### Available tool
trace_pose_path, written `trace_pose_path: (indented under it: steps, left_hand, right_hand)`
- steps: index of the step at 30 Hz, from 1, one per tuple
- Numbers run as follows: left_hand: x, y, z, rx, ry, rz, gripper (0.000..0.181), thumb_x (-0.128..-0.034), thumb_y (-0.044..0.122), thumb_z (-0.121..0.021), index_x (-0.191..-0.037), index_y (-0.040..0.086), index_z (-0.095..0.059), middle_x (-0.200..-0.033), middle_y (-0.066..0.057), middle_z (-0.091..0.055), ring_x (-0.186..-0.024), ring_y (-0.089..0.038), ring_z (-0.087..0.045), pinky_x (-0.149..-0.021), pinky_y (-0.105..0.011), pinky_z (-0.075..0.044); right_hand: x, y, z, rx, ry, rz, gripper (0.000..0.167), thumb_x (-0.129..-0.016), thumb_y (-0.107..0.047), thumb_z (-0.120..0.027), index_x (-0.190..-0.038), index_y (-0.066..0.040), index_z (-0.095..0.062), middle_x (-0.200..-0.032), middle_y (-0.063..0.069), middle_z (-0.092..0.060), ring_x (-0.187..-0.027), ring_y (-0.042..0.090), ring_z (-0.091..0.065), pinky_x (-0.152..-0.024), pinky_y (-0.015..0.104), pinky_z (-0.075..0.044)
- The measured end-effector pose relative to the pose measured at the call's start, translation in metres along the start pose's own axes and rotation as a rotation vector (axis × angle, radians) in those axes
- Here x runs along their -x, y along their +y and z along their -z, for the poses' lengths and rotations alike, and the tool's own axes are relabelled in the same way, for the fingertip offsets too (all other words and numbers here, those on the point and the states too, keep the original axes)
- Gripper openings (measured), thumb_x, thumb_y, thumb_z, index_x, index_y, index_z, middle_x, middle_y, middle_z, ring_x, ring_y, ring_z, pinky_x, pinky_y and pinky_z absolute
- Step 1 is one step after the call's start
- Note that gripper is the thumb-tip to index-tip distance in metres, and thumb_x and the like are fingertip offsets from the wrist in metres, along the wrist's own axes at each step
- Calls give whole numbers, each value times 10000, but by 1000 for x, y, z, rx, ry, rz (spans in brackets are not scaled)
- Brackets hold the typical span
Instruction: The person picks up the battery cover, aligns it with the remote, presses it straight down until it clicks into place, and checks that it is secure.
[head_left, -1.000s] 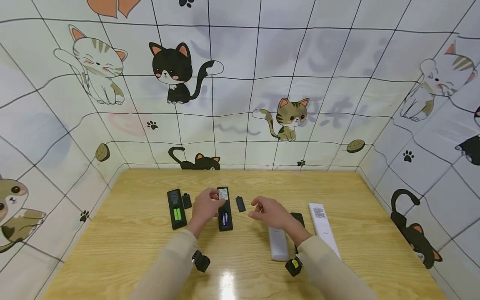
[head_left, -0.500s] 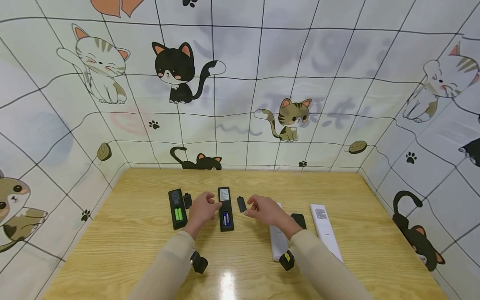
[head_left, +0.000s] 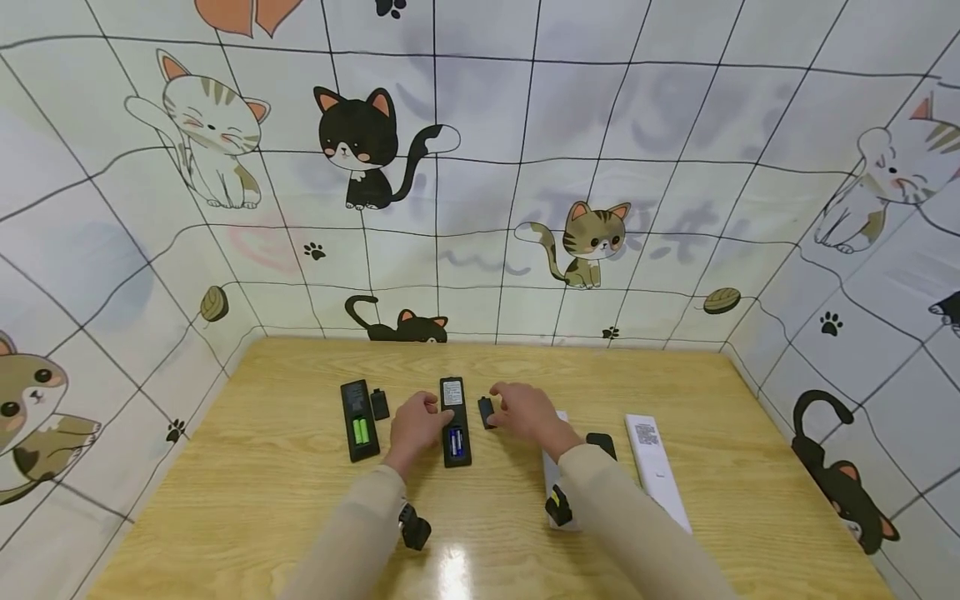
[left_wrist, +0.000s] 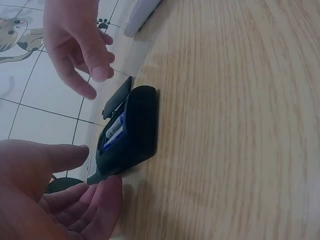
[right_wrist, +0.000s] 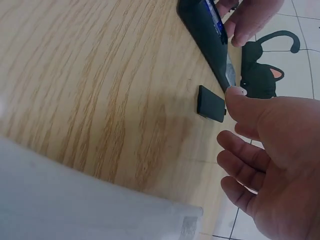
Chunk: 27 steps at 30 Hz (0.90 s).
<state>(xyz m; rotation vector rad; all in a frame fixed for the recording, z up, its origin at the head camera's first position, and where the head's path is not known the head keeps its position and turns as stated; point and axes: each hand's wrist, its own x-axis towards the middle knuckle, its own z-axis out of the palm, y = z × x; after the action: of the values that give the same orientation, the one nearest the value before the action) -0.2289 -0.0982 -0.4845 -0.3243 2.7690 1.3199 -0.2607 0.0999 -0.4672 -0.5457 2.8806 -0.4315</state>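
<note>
A black remote control (head_left: 454, 433) lies face down in the middle of the table, its compartment showing blue batteries (left_wrist: 115, 131). My left hand (head_left: 417, 425) is at its left side, thumb over the remote and fingers loosely bent beside it; whether they touch it is unclear. A small black battery cover (right_wrist: 212, 104) lies flat to the right of the remote. Over its right edge hovers my right hand (head_left: 527, 412), thumb and fingers apart with a gap between them. In the right wrist view the right fingers look clear of the cover.
To the left lie another black remote (head_left: 360, 420) with green batteries and its loose cover (head_left: 380, 404). On the right are a white remote (head_left: 660, 473), a second white one (right_wrist: 75, 200) partly under my right arm, and a black object (head_left: 602, 443) mostly hidden by the sleeve.
My right hand has moved left and slightly away from me, to the battery cover. My left hand has stayed beside the remote with small shifts. The view has turned slightly.
</note>
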Motion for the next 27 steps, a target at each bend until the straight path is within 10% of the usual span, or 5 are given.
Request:
trace_pose_path:
  steps: [27]
  left_hand:
    - [-6, 8, -20, -159, 73, 26, 511, -846, 363, -730, -1236, 55, -611, -1129, -123, -676, -913, -276, -649, -727, -432, -524]
  right_hand:
    - [-18, -1, -19, 180, 67, -2, 480, -882, -355, -710, -1335, -250, -590, -1152, 103, -636, -1064, 313, -586, -890, 487, -489]
